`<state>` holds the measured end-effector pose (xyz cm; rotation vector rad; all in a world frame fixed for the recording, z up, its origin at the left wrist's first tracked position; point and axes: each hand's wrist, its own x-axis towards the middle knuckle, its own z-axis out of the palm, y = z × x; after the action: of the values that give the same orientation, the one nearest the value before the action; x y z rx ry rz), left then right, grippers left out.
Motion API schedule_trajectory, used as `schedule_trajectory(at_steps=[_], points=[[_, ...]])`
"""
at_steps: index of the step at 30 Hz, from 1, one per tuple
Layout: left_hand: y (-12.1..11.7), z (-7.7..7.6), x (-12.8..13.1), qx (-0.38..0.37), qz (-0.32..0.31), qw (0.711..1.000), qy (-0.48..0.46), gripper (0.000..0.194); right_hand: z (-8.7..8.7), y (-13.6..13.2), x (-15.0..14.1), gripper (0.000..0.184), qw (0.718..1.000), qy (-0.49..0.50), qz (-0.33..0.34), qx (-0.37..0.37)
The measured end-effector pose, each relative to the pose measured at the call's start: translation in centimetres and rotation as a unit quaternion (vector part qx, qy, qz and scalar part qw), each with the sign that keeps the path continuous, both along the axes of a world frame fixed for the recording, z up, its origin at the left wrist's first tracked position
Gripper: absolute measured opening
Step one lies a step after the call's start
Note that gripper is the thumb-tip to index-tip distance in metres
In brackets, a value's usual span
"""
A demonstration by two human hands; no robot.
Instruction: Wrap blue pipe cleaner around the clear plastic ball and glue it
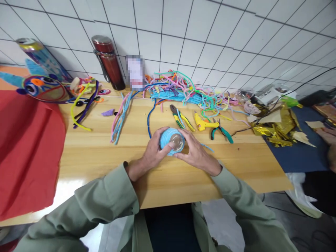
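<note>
Between both hands is a round, clear-ended form wrapped in light blue pipe cleaner [165,139], held just over the wooden table [118,178]. My left hand [154,148] grips its left side, the thumb lying across the clear end. On the other side my right hand [193,150] curls round it, fingers and thumb against the wrapping. A light blue pipe cleaner end [208,147] shows beside my right hand. Beyond the hands lie green-yellow pliers [181,118], a yellow glue gun [204,122] and teal-handled pliers [223,132].
A heap of coloured pipe cleaners [178,92] lies along the tiled wall. A red thermos [109,64], a phone [135,72] and a tall can [43,57] stand at the back. Red cloth [28,150] covers the left side; gold foil [280,126] is at right.
</note>
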<state>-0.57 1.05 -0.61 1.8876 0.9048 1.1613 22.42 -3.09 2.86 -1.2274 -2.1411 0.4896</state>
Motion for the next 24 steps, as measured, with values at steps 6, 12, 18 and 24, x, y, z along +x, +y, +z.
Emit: schedule_trajectory(at_steps=[6,12,18,24], points=[[0.3,-0.2,0.4,0.102,0.013,0.995,0.016,0.079,-2.4,0.9,-0.1,0.094,0.998,0.019,-0.001,0.059],[0.5,-0.5,0.5,0.086,0.029,0.996,0.023,0.085,-2.8,1.3,-0.2,0.093,0.998,0.033,-0.017,0.047],[0.5,-0.9,0.7,0.053,0.050,0.997,0.037,0.078,-2.3,1.1,-0.1,0.094,0.999,0.016,0.004,0.040],[0.5,-0.2,0.2,0.053,0.072,0.994,0.057,0.072,-1.2,1.4,0.4,0.073,0.998,0.041,-0.026,0.047]])
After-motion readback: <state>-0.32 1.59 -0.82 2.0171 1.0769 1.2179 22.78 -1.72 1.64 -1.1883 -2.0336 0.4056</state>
